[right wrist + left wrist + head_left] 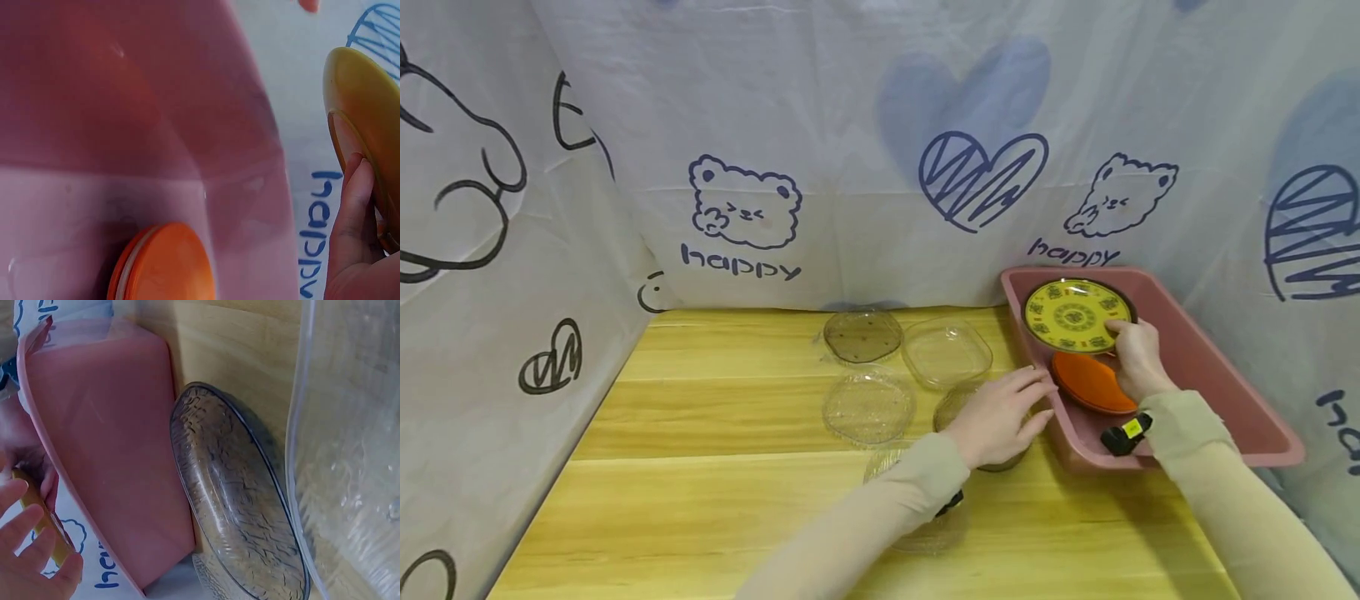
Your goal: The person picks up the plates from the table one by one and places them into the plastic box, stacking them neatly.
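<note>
My right hand [1142,358] pinches the edge of a yellow patterned plate [1072,315], held tilted above the pink tub [1228,375]. The plate's plain yellow underside [372,112] shows in the right wrist view, with fingers bent against its foot ring. Inside the tub lies a stack of orange plates [1092,383]. My left hand [1000,421] reaches over a dark clear dish [951,404] with its fingers spread, fingertips right at the tub's left rim. In the left wrist view that dark textured dish [237,500] stands beside the tub's wall.
Several clear dishes stand on the wooden table [700,467] left of the tub: a brownish one [862,336], a squarish one [947,353] and a round one [868,406] among them. Another clear dish [925,542] is partly behind my left forearm. A printed white cloth [850,167] hangs behind.
</note>
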### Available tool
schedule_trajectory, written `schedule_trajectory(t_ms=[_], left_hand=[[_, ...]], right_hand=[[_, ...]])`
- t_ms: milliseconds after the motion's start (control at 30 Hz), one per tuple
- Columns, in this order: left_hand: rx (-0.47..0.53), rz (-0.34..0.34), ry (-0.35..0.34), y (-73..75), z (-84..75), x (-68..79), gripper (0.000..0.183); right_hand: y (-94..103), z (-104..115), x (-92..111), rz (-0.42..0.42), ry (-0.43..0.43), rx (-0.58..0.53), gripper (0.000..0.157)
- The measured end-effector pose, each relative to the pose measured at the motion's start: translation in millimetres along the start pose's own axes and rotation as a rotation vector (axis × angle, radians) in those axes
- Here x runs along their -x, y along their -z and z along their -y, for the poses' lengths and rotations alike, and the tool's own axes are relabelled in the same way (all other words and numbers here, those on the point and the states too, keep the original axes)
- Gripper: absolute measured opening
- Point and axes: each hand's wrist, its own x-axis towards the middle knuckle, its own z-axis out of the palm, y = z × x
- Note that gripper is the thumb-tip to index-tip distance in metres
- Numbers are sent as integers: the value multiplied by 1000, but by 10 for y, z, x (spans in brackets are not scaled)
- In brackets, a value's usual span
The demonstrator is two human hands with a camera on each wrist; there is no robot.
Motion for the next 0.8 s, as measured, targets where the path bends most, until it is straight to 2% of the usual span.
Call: schedule_trajectory(t_ms=[200,433,600,800], left_hand=[[0,50,-40,-67,-70,-27,46],[-10,88,-9,-152,-122,-30,48],[-24,93,35,-181,-157,-42,50],[-76,78,27,-187,-173,-57,53]], right_hand=[[96,-42,-70,-13,32,60,24],[226,-101,-152,-28,63,137,14],[366,-151,-220,-29,36,132,16],[513,-157,-275,-67,-11,177,18]])
